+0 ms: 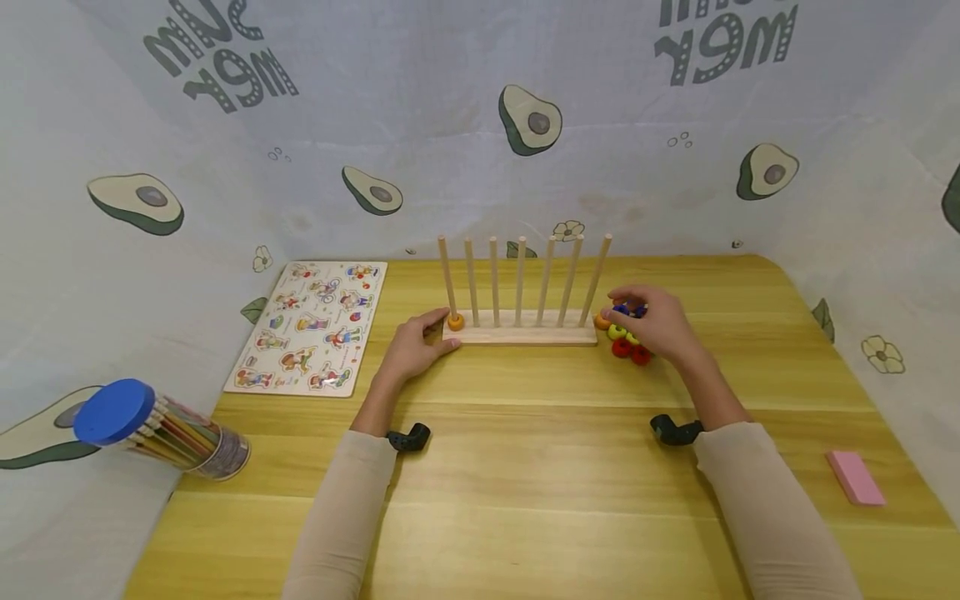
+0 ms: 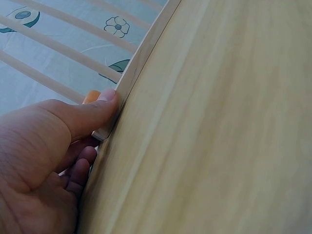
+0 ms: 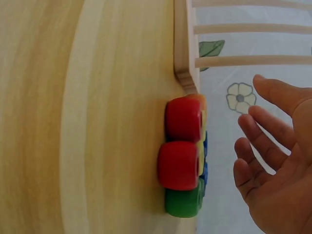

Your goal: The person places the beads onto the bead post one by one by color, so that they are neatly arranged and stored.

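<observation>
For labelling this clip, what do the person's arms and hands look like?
The left hand and right hand are ungloved. The left sleeve and right sleeve are plain beige and stop short of the hands. A small black device juts beside each sleeve's end.

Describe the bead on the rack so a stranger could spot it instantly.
On the table, find the wooden rack with seven pegs. Go to its leftmost peg, beside the left hand. The orange bead sits at its base, the only bead on any peg.

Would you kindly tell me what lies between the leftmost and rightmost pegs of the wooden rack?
The head view shows five bare pegs in a row; an orange bead sits on the leftmost peg.
</observation>
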